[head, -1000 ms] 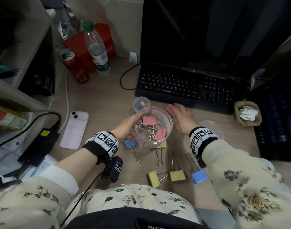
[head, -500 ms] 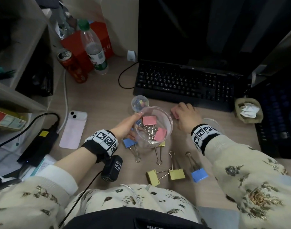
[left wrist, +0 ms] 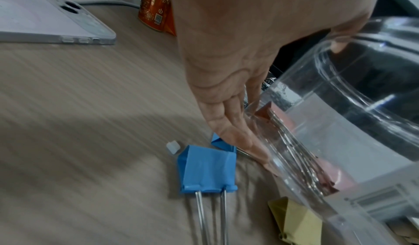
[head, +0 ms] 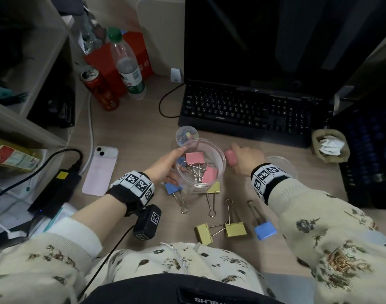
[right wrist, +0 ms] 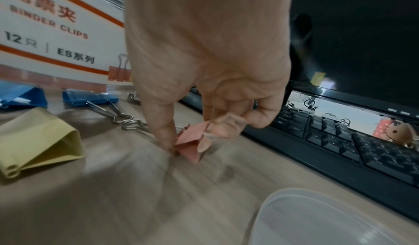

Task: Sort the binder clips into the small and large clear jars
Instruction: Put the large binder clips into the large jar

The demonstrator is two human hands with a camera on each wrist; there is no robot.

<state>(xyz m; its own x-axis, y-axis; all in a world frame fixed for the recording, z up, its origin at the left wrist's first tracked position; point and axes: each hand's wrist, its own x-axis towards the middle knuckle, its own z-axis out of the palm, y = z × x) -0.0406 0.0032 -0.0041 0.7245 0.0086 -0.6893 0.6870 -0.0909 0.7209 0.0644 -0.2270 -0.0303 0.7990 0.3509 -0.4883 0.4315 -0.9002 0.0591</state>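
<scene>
- Head view: the left hand [head: 165, 164] reaches forward from the left and cups the side of the large clear jar [head: 218, 154], fingertips up at its rim, thumb low on the near wall. The right hand [head: 245, 160] lies just to the jar's right, in front of the keyboard [head: 249, 108], fingers curled over a pink binder clip [head: 230, 156]. Two more pink clips [head: 195, 157] lie inside the jar. The small clear jar [head: 186, 133] stands just behind it, with small clips inside. Loose on the desk [head: 130, 137] near the body are two yellow clips [head: 235, 229] and a blue clip [head: 264, 230]; a clear lid [head: 282, 163] sits behind the right wrist.
- Left wrist view: the fingers [left wrist: 235, 132] lie nearly straight, flat against the jar's clear wall, which looks tilted here. Unseen from the head, a second blue clip [left wrist: 221, 142] peeks from under the fingers, beside another blue one [left wrist: 207, 172] with its wire handles pointing toward the camera.
- Right wrist view: thumb and fingertips pinch the pink clip's body right at the desk surface; whether it is lifted I cannot tell. The jar's printed label [right wrist: 52, 34] reads "BINDER CLIPS".
</scene>
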